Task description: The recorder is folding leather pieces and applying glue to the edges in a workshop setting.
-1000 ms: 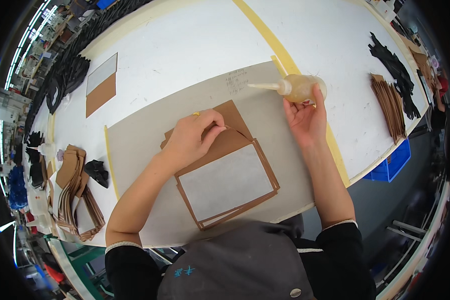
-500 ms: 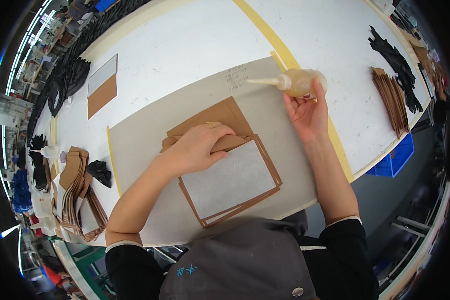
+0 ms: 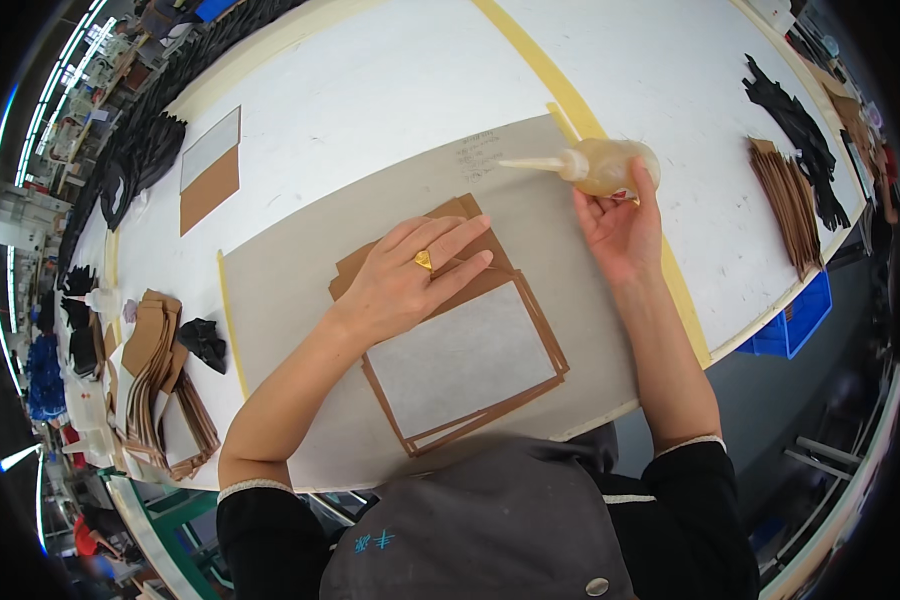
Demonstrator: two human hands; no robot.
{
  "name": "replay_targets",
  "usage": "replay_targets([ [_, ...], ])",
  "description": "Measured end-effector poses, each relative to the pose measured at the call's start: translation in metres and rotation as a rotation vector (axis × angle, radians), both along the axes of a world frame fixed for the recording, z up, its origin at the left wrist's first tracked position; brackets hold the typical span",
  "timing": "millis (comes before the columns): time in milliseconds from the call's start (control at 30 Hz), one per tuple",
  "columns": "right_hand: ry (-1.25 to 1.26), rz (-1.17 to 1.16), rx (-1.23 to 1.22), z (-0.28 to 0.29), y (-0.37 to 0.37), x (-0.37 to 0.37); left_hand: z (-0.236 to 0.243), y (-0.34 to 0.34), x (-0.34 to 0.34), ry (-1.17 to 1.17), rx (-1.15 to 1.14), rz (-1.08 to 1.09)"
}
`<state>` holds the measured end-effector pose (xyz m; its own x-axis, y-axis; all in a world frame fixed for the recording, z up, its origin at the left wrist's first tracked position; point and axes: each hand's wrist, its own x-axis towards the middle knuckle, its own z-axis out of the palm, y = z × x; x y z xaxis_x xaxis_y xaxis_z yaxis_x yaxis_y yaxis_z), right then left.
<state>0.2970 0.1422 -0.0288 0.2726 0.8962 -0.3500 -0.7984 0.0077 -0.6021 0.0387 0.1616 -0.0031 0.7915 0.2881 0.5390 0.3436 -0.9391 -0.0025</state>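
My left hand point(image 3: 410, 280) lies open across the upper brown part of a layered rectangular piece point(image 3: 465, 205), fingers stretched out; a gold ring is on one finger. Below it, a white rectangular sheet point(image 3: 460, 360) lies framed by brown edges. My right hand point(image 3: 620, 235) holds a squeeze bottle point(image 3: 610, 165) of amber liquid on its side above the grey mat point(image 3: 270, 360), the long nozzle pointing left. The bottle is to the upper right of the layered piece.
Brown stacked pieces point(image 3: 785, 205) and black strips point(image 3: 800, 135) lie right. At left are more brown pieces point(image 3: 150, 340), a crumpled black bundle point(image 3: 203, 345) and a white-and-brown rectangle point(image 3: 210, 185). A blue bin point(image 3: 800, 325) sits below the table's right edge.
My left hand has gone from pinching a brown edge to lying with fingers spread on the upper brown part, further up than half a second ago. The bottle stays nearly still.
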Motion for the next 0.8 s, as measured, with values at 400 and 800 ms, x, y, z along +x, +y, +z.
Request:
replay_targets([
  [400,0.158,-0.059,0.077,-0.013,0.005,0.009,0.011,0.003,-0.018,0.389,-1.084,0.113],
  [800,0.159,0.012,0.065,-0.012,0.005,0.011,0.011,0.065,-0.146,-0.363,-1.122,0.773],
])
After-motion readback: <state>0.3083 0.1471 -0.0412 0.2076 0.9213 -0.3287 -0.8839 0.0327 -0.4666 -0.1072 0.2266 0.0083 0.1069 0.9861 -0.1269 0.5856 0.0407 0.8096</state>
